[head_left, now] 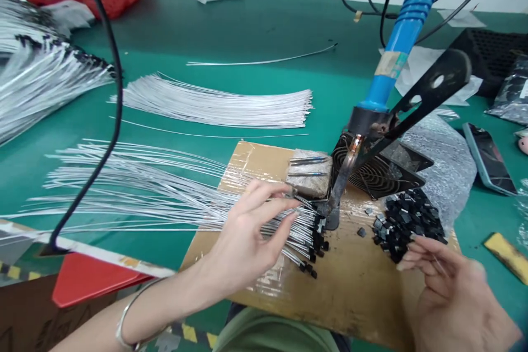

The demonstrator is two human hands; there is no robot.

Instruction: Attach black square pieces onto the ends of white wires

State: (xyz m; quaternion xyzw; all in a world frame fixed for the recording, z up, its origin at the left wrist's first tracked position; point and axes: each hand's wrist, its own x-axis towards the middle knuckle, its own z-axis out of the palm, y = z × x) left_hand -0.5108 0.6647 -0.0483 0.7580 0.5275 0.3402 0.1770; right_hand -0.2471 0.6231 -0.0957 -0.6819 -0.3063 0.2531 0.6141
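My left hand (258, 223) is above a spread of white wires (165, 192) with small black connectors (317, 242) on their near right ends. Its fingers are bent, with a small gap between thumb and fingertips, and nothing shows between them. At the right, my right hand (449, 280) has its fingertips together at the lower edge of a pile of black connector pieces (412, 220). A thin strand crosses its fingers; what the fingertips pinch is too small to make out. Between the hands, a soldering iron with a blue handle (388, 60) slants down in a black holder (429, 88).
A neat bundle of white wires (223, 102) lies behind on the green table (264, 22). Brown cardboard (350, 297) lies beneath the work. Also around are a pad with metal tips (309, 181), a phone (490, 159), a yellow sponge (509, 256) and a hanging black cable (117, 77).
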